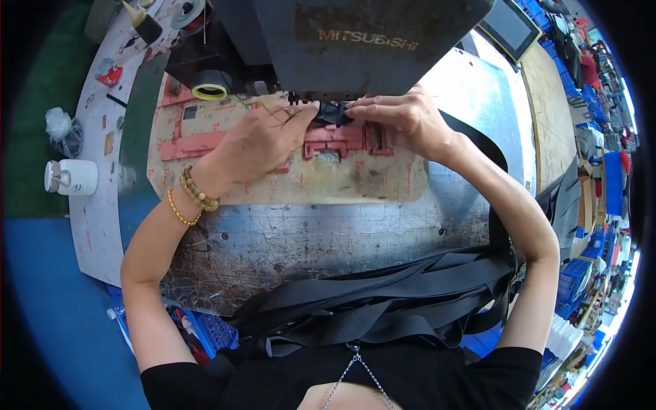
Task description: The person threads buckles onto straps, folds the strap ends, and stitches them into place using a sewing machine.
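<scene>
Under the head of a dark sewing machine (362, 41) marked MITSUBISHI, both hands meet at a black strap piece (333, 113). My left hand (263, 137) comes in from the left, its thumb and finger closed at the strap's left end. From the other side, my right hand (408, 119) pinches the strap's right end. Beneath them lies a worn, pale template board (328, 184) with red guide strips (198, 145) and red handwriting. The needle area is partly hidden by the machine head and my fingers.
A heap of black webbing (383, 294) lies across the table's front edge, over my lap. At left stand a white bottle (78, 177), a clear plastic bag (61, 128) and an oil bottle (143, 26). A screen panel (509, 31) stands at upper right; blue crates (574, 280) lie beyond.
</scene>
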`<state>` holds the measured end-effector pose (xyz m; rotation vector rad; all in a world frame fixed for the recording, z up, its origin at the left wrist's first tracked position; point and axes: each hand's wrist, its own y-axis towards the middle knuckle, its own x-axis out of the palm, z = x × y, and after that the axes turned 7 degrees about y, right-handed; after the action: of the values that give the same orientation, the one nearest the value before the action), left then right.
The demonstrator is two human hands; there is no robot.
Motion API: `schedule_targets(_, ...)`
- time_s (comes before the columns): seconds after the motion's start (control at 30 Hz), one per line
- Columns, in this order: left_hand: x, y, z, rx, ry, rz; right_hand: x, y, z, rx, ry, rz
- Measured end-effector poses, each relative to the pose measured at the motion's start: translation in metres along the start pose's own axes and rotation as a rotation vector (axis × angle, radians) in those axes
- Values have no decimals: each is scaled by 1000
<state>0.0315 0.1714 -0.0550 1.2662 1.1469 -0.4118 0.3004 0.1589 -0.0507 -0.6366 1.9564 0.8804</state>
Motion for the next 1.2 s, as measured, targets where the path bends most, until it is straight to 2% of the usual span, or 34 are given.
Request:
schedule_targets(0.1,-3,-4,4,-74,-34,-32,-15,7,-24,317,428,-15)
schedule_targets(0.17,-15,-10,20,-32,5,-68,-22,7,-35,533,718,-17)
schedule_targets(0.2,-16,-9,29,-30,0,-69,-23,1,-38,538,719,-16)
schedule_targets(0.27,-19,-3,50,80,-269,27,-29,-18,-40,258,599,-290)
schedule_targets(0.33,-26,-3,56,83,-240,22,-48,-32,-42,403,616,-345)
schedule_targets(0.37,-27,-2,59,87,-215,22,-52,-49,-32,574,687,-238)
schedule_targets(0.43,-30,1,73,111,-207,28,-68,-97,9,700,820,33)
schedule_targets(0.5,-47,2,83,-51,-467,-183,-99,-144,35,904,229,285)
schedule_targets(0.53,-52,5,89,-23,-498,-168,-117,-165,50,1036,-169,383)
schedule_targets(0.57,-57,6,94,-191,-830,-322,-124,-190,53,1060,-191,385)
schedule_targets(0.6,-60,10,97,-368,-1148,-486,-130,-192,43,961,-357,386)
schedule_targets(0.67,-64,22,106,-363,-1142,-491,-132,-180,18,729,-656,363)
schedule_targets(0.7,-68,25,111,-363,-1124,-510,-126,-152,-31,1087,-169,141)
schedule_targets(0.77,-71,34,124,-369,-1081,-542,-113,-126,-80,712,531,-376)
schedule_targets(0.83,-73,39,135,-357,-1120,-544,-93,-111,-127,527,762,-430)
schedule_targets(0.87,-76,40,140,-343,-1152,-540,-87,-110,-136,521,777,-434)
schedule_targets(0.93,-81,39,142,-313,-1198,-523,-76,-106,-142,381,570,-489)
schedule_targets(0.97,-82,38,138,-327,-1185,-524,-73,-104,-140,363,574,-490)
schedule_targets(1.1,-69,38,116,-367,-1487,-1043,-68,-103,-123,381,844,-434)
schedule_targets(1.13,-72,40,112,-392,-1484,-1043,-68,-104,-123,363,857,-442)
schedule_targets(1.2,-89,49,101,-640,-1493,-1250,-70,-106,-124,433,857,-480)
